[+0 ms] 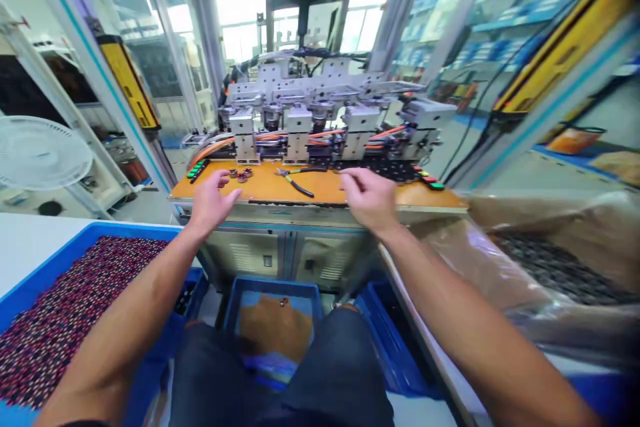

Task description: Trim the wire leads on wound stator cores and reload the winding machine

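Note:
My left hand is over the left part of the orange worktop, its thumb held apart from the fingers and nothing visible in it. Just beyond its fingertips lie several small round copper-and-dark parts. My right hand is closed, fingers curled in a pinch near the worktop's front edge; whatever is between them is hidden. Behind that hand, many small black parts are spread out. Between the two hands lies a pair of pliers with yellow-and-black handles, its jaws pointing left.
A metal machine with several stations stands behind the worktop. Green buttons flank it. A blue tray of small parts is at left, a plastic-lined box of dark parts at right. Below sits a blue bin.

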The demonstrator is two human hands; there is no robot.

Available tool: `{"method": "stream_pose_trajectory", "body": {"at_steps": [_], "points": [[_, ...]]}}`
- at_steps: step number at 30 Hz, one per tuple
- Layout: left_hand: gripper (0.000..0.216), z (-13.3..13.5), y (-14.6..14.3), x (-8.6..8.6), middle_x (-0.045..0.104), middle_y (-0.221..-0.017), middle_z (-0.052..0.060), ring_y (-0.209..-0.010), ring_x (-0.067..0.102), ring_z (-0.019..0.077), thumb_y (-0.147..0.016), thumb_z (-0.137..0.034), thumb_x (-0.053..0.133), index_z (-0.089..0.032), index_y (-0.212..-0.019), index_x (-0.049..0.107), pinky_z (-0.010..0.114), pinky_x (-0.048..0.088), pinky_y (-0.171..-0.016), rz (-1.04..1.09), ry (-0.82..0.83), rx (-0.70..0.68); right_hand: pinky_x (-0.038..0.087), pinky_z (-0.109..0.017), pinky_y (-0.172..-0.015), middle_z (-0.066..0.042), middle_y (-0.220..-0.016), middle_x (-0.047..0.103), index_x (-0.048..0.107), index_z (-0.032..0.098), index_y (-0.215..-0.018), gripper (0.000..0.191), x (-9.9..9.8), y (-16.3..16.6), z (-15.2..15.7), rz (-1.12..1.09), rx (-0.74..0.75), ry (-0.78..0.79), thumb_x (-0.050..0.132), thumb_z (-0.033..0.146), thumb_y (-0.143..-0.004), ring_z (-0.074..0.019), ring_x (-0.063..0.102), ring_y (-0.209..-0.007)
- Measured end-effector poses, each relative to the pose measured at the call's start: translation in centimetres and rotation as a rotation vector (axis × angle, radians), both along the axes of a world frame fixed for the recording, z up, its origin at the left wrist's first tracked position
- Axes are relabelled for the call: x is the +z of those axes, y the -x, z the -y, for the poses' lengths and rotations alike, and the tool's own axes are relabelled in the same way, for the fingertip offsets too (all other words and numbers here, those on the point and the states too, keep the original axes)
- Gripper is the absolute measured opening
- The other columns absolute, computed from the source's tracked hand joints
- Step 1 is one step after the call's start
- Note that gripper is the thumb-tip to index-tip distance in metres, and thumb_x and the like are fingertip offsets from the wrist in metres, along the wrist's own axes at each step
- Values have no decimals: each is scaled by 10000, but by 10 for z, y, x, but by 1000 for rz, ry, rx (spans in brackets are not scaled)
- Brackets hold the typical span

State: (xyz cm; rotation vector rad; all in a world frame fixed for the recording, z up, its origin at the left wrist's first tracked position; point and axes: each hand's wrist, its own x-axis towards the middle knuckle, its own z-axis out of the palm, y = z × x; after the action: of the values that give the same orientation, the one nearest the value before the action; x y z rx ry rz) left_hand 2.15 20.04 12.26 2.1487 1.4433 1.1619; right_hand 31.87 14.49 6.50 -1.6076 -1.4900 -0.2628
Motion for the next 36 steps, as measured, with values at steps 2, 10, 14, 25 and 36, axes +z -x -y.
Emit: {"method": "stream_pose_trajectory", "body": {"at_steps": [2,10,14,25,36], "points": [[445,-38,-24,-18,712,-1064,148,-1068,658,307,-733,-230,757,-139,-1135,590,472,486,-974,-27,51,68,547,-343,-808,-45,-958,671,644,134,-1023,235,0,-3,-11,16,-67,101,568,350,-970,-152,647,-846],[433,-91,-57,-30,662,-1092,89,-1030,638,262,-851,-351,675,-159,-1220,552,508,483,-942,5,158,255,470,-326,-773,-93,-952,717,681,133,-1006,233,-8,4,-32,38,-294,229,523,294,-948,-194,653,-845],[524,-83,-50,-32,670,-961,81,-999,648,294,-717,-210,754,-170,-1184,520,532,461,-956,121,122,213,464,-316,-770,-84,-947,711,679,125,-1020,239,-10,3,-30,46,-307,232,524,290,-941,-179,643,-831],[535,85,35,-77,706,-1011,56,-918,726,179,-659,-266,788,-209,-1102,494,337,599,-856,627,139,-123,481,-294,-678,-117,-958,715,680,101,-1022,243,11,45,17,59,6,108,506,232,-915,-161,610,-648],[780,179,45,-100,722,-1125,10,-995,720,135,-620,147,752,-234,-1269,548,232,614,-875,547,-65,-391,329,-296,-502,-29,-621,568,647,113,-796,283,1,141,162,371,910,291,399,59,-922,-142,450,-526]]}}
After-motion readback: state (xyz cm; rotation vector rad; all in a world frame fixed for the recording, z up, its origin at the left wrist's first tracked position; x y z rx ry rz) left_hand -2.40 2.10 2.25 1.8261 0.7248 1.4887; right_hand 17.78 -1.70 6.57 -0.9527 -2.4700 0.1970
